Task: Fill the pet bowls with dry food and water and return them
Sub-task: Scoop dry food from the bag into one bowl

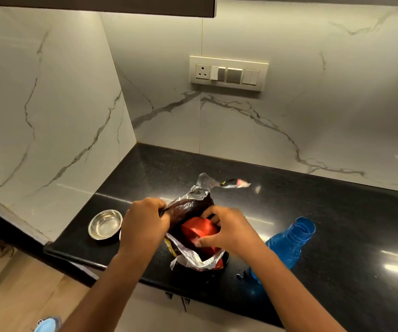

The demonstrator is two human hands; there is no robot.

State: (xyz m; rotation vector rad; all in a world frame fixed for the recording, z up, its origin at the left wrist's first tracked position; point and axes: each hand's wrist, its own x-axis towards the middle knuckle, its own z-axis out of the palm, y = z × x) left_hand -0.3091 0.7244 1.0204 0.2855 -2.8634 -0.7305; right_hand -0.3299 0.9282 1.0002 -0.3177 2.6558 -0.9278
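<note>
— Bowls first: where do they sit on the big surfaces?

— Largest thing is the black polished counter [325, 212], running into a corner of white veined marble wall [49, 104]. Its front edge runs from nine o'clock down toward five o'clock, with wood floor [13, 291] beyond it. One steel bowl [105, 224] sits at nine o'clock from the hands, close to that edge, holding nothing I can see. A rim just beside it is mostly hidden by the left wrist.

— And open room?

— Bare counter stretches from twelve to three o'clock, apart from a small torn wrapper scrap [235, 183] at twelve.

— Next in size?

— Blue bottle [289, 243] at three o'clock, uncapped, near the right forearm. Then the food bag [188, 207], dark with a silvery lining, standing at centre near the front edge.

— Any writing?

— None legible on bag or bottle. The switch plate [229, 73] on the wall shows a socket and rockers, no readable lettering.

— Hands?

— Left hand [145, 221] pinches the bag's mouth edge. Right hand [226, 231] grips a red scoop [200, 230] inside the opening.
</note>
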